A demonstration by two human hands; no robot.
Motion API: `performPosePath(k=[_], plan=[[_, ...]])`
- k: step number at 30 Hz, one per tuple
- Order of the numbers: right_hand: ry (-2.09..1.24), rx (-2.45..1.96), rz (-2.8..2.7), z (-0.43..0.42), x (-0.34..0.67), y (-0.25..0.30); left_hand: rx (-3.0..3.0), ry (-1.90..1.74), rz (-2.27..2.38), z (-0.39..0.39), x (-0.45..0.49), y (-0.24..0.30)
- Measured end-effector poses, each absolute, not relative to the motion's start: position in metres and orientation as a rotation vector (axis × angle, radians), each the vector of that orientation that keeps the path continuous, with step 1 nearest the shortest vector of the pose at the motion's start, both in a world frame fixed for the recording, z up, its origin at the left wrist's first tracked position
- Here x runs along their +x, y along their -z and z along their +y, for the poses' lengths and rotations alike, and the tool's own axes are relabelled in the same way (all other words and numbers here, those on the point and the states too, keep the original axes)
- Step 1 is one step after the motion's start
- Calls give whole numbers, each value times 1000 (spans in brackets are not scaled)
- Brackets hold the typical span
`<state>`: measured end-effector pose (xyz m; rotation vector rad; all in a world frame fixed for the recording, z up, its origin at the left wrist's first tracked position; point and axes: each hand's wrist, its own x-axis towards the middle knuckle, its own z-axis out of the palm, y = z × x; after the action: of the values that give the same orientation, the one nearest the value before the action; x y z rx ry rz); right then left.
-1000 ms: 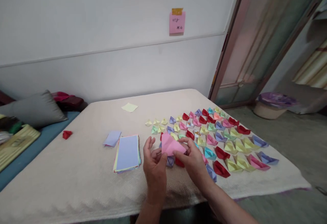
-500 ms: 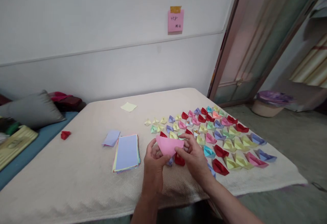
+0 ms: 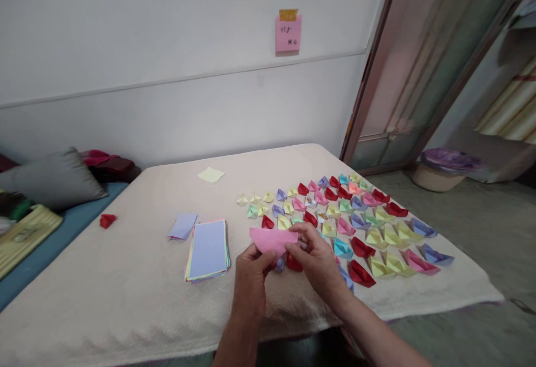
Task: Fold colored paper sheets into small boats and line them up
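Both of my hands pinch a folded pink paper (image 3: 272,239) just above the cloth-covered table (image 3: 125,294). My left hand (image 3: 250,277) grips its lower left edge with fingers closed. My right hand (image 3: 317,261) closes on its right end. Directly behind and to the right lie rows of several small folded paper boats (image 3: 360,224) in red, pink, yellow, green, blue and purple. A stack of flat coloured paper sheets (image 3: 208,249) with a purple sheet on top lies to the left of my hands.
A loose purple sheet (image 3: 183,225), a yellow sheet (image 3: 211,175) and a red folded piece (image 3: 107,220) lie on the table. A grey pillow (image 3: 54,180) rests on the blue mat at left. A pink note (image 3: 288,33) sticks to the wall. A basin (image 3: 446,168) stands by the door.
The pink paper has gone from an open, raised shape to a flatter fold held lower. Both hands have closed in on it and dropped slightly.
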<state>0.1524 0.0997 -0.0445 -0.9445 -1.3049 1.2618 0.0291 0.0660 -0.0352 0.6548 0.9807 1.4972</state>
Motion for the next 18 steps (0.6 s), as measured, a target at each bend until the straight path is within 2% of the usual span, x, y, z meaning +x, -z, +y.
performPosePath(k=[5,10,18], plan=[[-1233,-943,-1294,101,152,45,657,-1514,985,66,28,35],[-1438,-823,-1243,104,153,46,668,-1492,971,66,28,38],[-1446,-935,-1240,105,154,44,757,-1520,1005,67,25,35]])
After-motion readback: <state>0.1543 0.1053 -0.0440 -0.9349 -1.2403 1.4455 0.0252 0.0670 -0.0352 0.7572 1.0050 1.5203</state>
